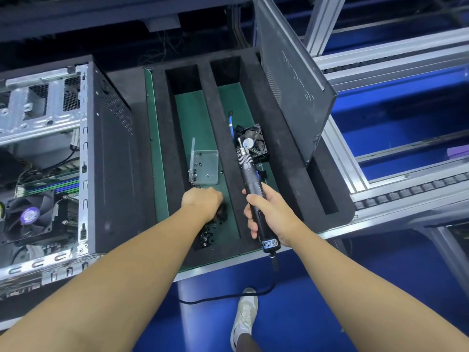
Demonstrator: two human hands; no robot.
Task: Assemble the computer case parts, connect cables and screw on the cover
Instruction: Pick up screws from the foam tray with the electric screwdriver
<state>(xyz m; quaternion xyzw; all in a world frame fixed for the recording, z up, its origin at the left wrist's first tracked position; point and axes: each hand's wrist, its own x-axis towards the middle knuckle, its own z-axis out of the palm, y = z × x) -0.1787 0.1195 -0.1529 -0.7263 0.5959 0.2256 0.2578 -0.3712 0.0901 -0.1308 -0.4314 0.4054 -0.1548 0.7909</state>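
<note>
Nothing readable for you here. The label (271, 243) on the screwdriver (250, 171), just below the fingers (250, 217) of your right hand (272, 212), is too blurred.

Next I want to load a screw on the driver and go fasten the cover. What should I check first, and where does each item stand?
1. Electric screwdriver gripped in the right hand: ok.
2. Left hand down on the loose screws: ok.
3. A screw actually pinched: cannot tell, the fingers are hidden.
4. Side panel fitted on the computer case: not ok, it stands upright in the foam tray and the case is open.
</note>
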